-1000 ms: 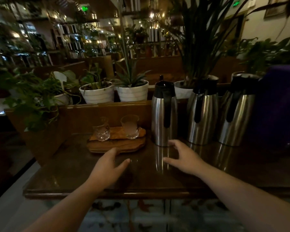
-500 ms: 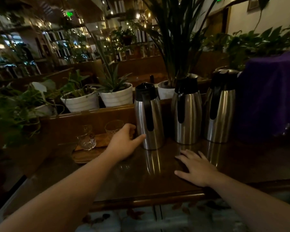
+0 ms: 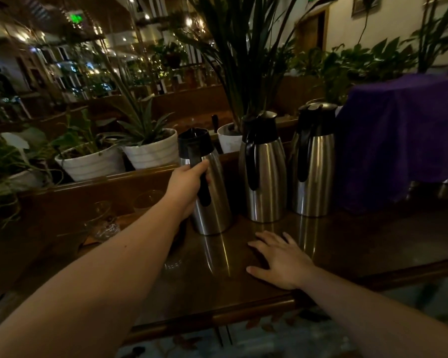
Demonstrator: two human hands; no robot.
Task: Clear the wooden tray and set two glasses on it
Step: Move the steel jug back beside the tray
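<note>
The wooden tray (image 3: pixel 88 239) lies at the left of the dark table, mostly hidden behind my left forearm. Two clear glasses stand on it: a cut-glass one (image 3: pixel 102 220) in front and a plainer one (image 3: pixel 146 202) behind it. My left hand (image 3: pixel 188 187) is closed around the black handle of the leftmost steel jug (image 3: pixel 212 205), which tilts slightly to the left. My right hand (image 3: pixel 279 259) rests flat on the tabletop with its fingers spread, holding nothing.
Two more steel jugs (image 3: pixel 263 174) (image 3: pixel 313 164) stand to the right of the held one. A purple cloth (image 3: pixel 403 135) covers something at far right. White plant pots (image 3: pixel 150 151) line the wooden ledge behind. The table's front edge (image 3: pixel 217 316) runs below my arms.
My left hand rose from the table near the tray and closed on the leftmost jug's handle. The right hand stayed flat on the table. The view swung to the right.
</note>
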